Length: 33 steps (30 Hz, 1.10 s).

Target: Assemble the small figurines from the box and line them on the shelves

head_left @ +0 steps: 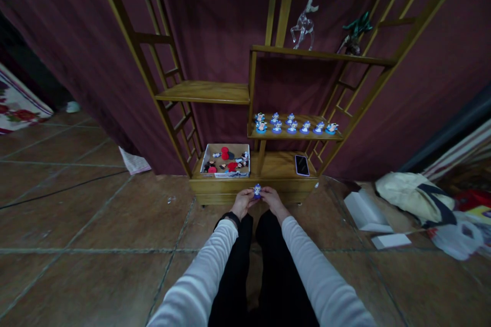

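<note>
Both my hands meet in front of the low wooden shelf unit (230,93). My left hand (242,201) and my right hand (271,198) pinch a small blue and white figurine (257,191) between them, just above my knees. Several similar figurines (292,124) stand in two rows on a middle shelf. A shallow cardboard box (227,160) with red and black small pieces sits on the bottom board, left of my hands.
A phone (302,165) lies on the bottom board at the right. A glass deer (304,20) and a dark green ornament (356,30) stand on the top shelf. Bags, white boxes (365,211) and papers clutter the tiled floor at the right.
</note>
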Available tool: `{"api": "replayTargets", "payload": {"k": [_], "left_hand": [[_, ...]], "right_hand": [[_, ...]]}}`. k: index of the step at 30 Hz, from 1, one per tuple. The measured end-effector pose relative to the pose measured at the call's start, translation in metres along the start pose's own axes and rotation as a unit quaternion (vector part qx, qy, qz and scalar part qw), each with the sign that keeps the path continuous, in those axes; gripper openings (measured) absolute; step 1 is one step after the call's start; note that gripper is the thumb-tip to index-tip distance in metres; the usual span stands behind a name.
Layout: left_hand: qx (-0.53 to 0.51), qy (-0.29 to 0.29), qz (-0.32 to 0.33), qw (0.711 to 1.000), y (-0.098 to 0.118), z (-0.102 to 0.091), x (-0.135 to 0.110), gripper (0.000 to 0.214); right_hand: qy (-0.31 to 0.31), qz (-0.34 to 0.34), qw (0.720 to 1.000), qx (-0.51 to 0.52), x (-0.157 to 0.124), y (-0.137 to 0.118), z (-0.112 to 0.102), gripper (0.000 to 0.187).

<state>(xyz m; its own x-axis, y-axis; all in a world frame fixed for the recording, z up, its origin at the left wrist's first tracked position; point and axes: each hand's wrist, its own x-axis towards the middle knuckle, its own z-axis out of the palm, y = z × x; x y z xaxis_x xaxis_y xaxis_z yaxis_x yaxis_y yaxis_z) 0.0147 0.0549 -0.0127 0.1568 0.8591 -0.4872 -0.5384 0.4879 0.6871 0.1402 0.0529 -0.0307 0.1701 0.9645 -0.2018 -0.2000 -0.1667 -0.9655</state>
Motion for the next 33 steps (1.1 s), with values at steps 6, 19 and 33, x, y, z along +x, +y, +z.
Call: {"api": "replayTargets", "payload": {"k": [6, 19, 33], "left_hand": [[-0.015, -0.006, -0.028, 0.999, 0.0005, -0.0015, 0.0035, 0.009], [0.026, -0.032, 0.010, 0.999, -0.0041, -0.0066, 0.0058, 0.010], [0.024, -0.034, 0.015, 0.999, -0.0049, -0.0097, 0.0099, 0.009]], "right_hand": [[0.007, 0.017, 0.999, 0.051, -0.0035, -0.0035, 0.0016, 0.022], [-0.015, 0.011, 0.999, 0.037, -0.0011, 0.0006, -0.0009, 0.018], [0.001, 0.017, 1.000, 0.019, 0.0003, 0.0028, 0.0012, 0.018]]}}
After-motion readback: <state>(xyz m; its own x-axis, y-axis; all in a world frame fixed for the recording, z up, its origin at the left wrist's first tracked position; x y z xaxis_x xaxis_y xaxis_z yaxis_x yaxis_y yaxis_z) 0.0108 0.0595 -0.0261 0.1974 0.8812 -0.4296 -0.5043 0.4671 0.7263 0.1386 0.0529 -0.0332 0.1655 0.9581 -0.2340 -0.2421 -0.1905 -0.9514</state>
